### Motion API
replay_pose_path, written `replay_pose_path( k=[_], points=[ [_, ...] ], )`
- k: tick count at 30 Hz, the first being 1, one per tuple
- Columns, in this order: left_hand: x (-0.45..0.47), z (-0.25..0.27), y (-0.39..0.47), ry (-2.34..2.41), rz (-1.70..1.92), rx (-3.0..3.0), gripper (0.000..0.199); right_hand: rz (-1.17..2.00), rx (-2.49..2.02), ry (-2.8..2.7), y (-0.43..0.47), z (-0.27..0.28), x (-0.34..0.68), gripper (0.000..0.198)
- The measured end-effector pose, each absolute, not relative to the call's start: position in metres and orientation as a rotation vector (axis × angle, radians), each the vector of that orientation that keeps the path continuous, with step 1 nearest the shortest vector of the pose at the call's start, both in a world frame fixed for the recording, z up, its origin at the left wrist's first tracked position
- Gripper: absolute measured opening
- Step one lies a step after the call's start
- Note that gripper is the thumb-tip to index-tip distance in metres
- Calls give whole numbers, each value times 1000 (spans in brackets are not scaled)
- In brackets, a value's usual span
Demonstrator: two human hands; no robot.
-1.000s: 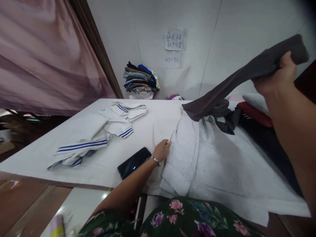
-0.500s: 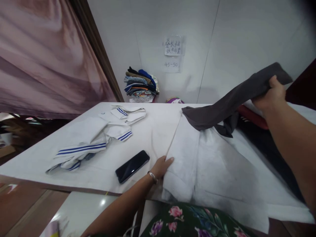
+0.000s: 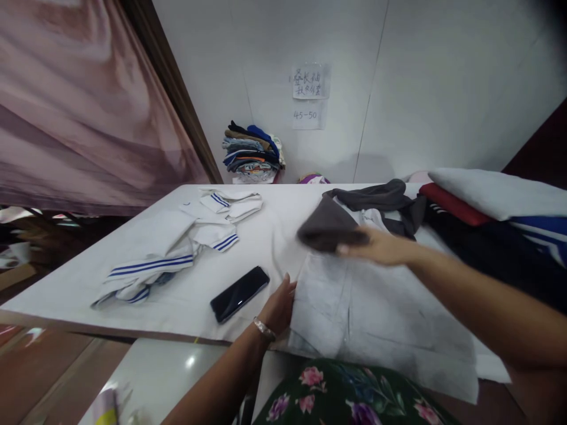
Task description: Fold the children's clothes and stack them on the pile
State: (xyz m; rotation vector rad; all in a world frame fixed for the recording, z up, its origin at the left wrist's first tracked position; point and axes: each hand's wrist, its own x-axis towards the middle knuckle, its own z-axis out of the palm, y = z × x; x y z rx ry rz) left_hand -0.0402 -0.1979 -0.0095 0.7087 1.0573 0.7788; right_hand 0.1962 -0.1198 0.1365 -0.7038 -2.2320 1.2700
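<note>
Grey garment (image 3: 398,307) with dark sleeves is lying on the white counter (image 3: 283,206) right in front of us, folks. Our right grip (image 3: 374,245) has one dark sleeve (image 3: 328,221) clasped, a bit blurry, over the upper part of the pale body. Our left grip (image 3: 280,304) is at the garment's left edge, but we honestly can't tell if it's pinching anything. Phone (image 3: 240,294) lies just left of that.

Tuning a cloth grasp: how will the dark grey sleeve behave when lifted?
Likely floppy: the dark grey sleeve bends softly at the right hand. Probably light for its size: it looks like thin cloth, held one-handed.
</note>
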Motion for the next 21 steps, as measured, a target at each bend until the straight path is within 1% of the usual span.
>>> replay_pose_path(
  k=[1,2,4,6,8,11,14,16,17,19,21],
  points=[
    [-43,-10,-200,1015,797,667,79,1268,-599,-2458,-137,117,186,45],
    [-45,-11,-202,987,809,641,79,1237,-545,-2568,-152,97,178,51],
    [-47,-11,-205,963,801,631,76,1166,-545,-2718,-172,64,169,57],
    [-45,-11,-205,981,758,676,71,1131,-586,-2732,-182,43,167,63],
    [-42,-9,-203,1040,761,793,62,1105,-643,-2663,-186,38,171,65],
    [-40,-6,-193,1223,788,1093,49,1088,-693,-2645,-190,49,180,60],
    [-43,-6,-178,1460,684,1452,45,1225,-703,-2745,-189,58,190,69],
    [-45,-8,-169,1587,619,1638,45,1325,-725,-2658,-176,58,198,73],
    [-45,-10,-165,1640,604,1699,45,1326,-754,-2565,-165,56,202,71],
    [-43,-12,-159,1718,594,1764,44,1202,-886,-2363,-132,51,210,60],
    [-38,-15,-154,1750,587,1783,42,922,-1165,-2199,-91,43,217,49]
  ],
)
